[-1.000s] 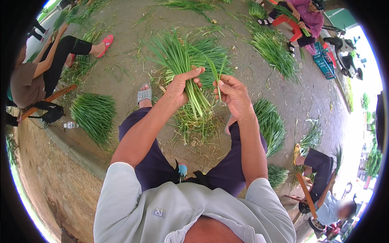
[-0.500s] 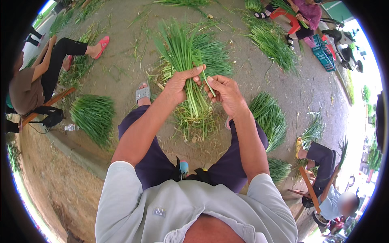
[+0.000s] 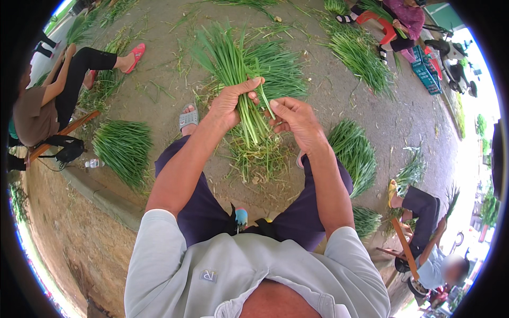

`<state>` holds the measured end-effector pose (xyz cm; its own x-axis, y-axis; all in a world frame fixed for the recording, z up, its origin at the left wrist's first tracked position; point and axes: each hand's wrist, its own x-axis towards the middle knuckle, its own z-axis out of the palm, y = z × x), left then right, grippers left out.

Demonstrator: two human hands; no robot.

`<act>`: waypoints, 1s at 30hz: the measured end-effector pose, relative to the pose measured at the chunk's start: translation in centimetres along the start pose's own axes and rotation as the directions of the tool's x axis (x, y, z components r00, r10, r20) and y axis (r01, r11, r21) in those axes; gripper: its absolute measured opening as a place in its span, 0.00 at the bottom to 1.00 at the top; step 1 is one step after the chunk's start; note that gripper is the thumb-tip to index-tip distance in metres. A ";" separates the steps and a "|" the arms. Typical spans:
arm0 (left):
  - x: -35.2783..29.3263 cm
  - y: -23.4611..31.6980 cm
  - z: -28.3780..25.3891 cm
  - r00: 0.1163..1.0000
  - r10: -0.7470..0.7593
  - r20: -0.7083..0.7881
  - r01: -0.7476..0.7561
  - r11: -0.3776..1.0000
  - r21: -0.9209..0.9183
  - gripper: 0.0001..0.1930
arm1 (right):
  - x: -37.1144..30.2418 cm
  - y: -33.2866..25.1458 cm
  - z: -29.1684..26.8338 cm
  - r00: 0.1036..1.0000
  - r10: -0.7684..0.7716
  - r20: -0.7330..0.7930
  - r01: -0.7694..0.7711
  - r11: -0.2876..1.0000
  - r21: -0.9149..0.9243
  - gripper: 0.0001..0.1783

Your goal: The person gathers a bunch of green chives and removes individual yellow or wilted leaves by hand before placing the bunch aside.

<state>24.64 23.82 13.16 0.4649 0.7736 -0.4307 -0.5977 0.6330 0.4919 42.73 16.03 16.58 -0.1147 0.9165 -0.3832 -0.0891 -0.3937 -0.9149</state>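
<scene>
A thick bunch of garlic chives (image 3: 225, 58) is gripped in my left hand (image 3: 232, 105), its leaves fanning away from me and its pale stem ends pointing back toward me. The left thumb lies across the stems. Close by on the right, my right hand (image 3: 298, 121) pinches the lower end of a single chive stalk (image 3: 266, 99) between thumb and fingers. That stalk slants away from the bunch's right side. Beyond my hands, a pile of loose chives (image 3: 281, 74) lies on the ground. Yellowish trimmings (image 3: 260, 159) are heaped beneath the held stems.
Stacked chives lie left (image 3: 122, 151) and right (image 3: 352, 153) of my legs. More chives (image 3: 360, 58) are spread at the far right, near a teal crate (image 3: 426, 71). Seated people are at left (image 3: 40, 114), far right (image 3: 400, 24) and lower right (image 3: 424, 212). A plastic bottle (image 3: 94, 163) lies left.
Both hands have shifted slightly, the left one a little to the left with the bunch. The single stalk's lower end now sits at the right fingertips instead of sticking out below them.
</scene>
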 end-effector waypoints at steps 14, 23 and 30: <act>0.4 -1.2 -0.1 0.996 -0.038 0.087 0.022 0.982 0.186 0.13 | -0.3 0.0 0.1 0.998 -0.036 0.050 0.037 0.999 -0.011 0.15; 0.1 -1.8 0.0 0.994 -0.017 0.107 -0.009 0.971 0.239 0.11 | 0.0 0.4 -0.2 0.999 -0.047 0.028 0.047 0.999 -0.014 0.12; 0.3 -1.6 -0.2 0.998 -0.052 0.045 0.044 0.984 0.171 0.10 | 0.2 0.8 -0.3 0.998 -0.062 0.003 0.062 0.998 0.004 0.10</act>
<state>25.61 23.03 12.03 0.5246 0.7399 -0.4211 -0.4562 0.6619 0.5947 42.96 15.91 15.72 -0.1116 0.9390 -0.3253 -0.1004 -0.3363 -0.9364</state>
